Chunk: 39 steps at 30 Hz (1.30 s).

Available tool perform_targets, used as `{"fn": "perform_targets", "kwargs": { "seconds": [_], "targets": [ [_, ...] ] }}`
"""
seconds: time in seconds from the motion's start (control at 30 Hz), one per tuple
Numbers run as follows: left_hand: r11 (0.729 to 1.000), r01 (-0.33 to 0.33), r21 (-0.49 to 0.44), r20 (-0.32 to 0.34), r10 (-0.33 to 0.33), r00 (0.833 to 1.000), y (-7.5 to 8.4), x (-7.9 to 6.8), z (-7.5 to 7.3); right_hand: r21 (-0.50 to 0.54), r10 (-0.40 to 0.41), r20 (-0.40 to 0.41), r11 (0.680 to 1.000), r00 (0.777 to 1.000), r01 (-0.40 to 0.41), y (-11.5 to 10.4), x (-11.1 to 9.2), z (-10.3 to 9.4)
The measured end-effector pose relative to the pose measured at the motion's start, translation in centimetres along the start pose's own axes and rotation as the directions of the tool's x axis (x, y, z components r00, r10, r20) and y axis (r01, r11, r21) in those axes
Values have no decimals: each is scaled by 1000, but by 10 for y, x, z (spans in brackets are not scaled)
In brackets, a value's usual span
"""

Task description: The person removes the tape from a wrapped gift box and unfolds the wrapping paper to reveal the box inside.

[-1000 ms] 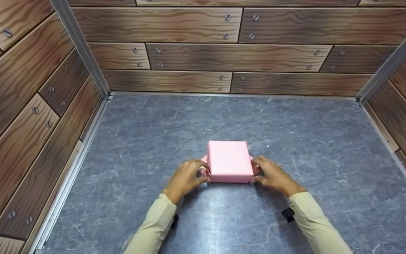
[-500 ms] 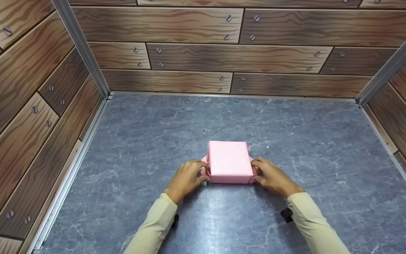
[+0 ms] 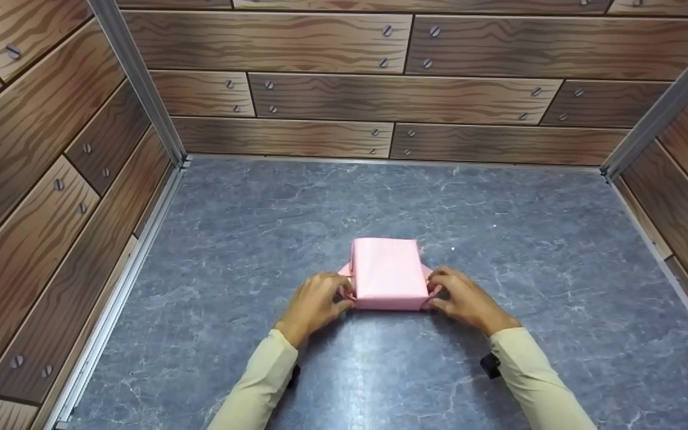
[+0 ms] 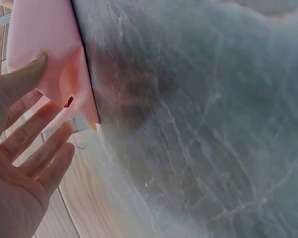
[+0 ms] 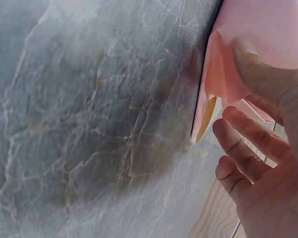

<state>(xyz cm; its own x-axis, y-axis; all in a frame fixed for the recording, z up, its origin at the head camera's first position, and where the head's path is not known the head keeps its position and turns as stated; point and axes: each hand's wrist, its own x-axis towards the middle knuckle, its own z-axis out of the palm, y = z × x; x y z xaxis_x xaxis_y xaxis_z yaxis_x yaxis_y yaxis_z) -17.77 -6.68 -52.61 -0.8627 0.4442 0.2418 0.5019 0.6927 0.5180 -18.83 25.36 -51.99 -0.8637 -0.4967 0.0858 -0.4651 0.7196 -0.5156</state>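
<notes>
A box wrapped in pink paper (image 3: pixel 389 269) lies on the grey marbled surface, its top smooth. Loose paper sticks out at both of its ends. At the left end my left hand (image 3: pixel 314 303) pinches the paper, thumb on the near side and index finger behind it; its other fingers are spread in the left wrist view. A creased flap (image 4: pixel 72 74) shows a small dark gap there. My right hand (image 3: pixel 469 303) pinches the opposite end the same way. Beside its thumb, the right flap (image 5: pixel 217 69) bulges, and its pale inner side shows below. Some fingertips are hidden behind paper.
Wood-patterned panels (image 3: pixel 320 95) stand at the back and both sides, with metal rails (image 3: pixel 141 83) at the corners. A tiny white speck (image 3: pixel 452 248) lies right of the box. Dark wrist devices (image 3: pixel 490 365) sit under the cuffs.
Both hands stay at the box's ends with only slight finger shifts. More of the side flaps shows behind the fingers now. The box has hardly moved.
</notes>
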Motion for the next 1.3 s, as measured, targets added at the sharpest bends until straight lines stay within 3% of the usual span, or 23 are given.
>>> {"fn": "perform_targets", "kwargs": {
  "seconds": [0.47,1.0,1.13,1.3],
  "targets": [
    [995,-22,101,-53,28,998,3,0,10,-21,55,-50,998,997,-56,-1,-1,4],
    [985,42,168,-117,-22,993,-2,24,11,-147,91,-220,981,971,-125,0,8,9],
    [982,57,182,-124,-35,992,-3,26,12,-187,47,-265,977,963,-99,1,9,12],
    [980,60,188,-115,-39,993,-3,24,12,-265,-96,-292,964,952,16,1,7,12]
  ]
}}
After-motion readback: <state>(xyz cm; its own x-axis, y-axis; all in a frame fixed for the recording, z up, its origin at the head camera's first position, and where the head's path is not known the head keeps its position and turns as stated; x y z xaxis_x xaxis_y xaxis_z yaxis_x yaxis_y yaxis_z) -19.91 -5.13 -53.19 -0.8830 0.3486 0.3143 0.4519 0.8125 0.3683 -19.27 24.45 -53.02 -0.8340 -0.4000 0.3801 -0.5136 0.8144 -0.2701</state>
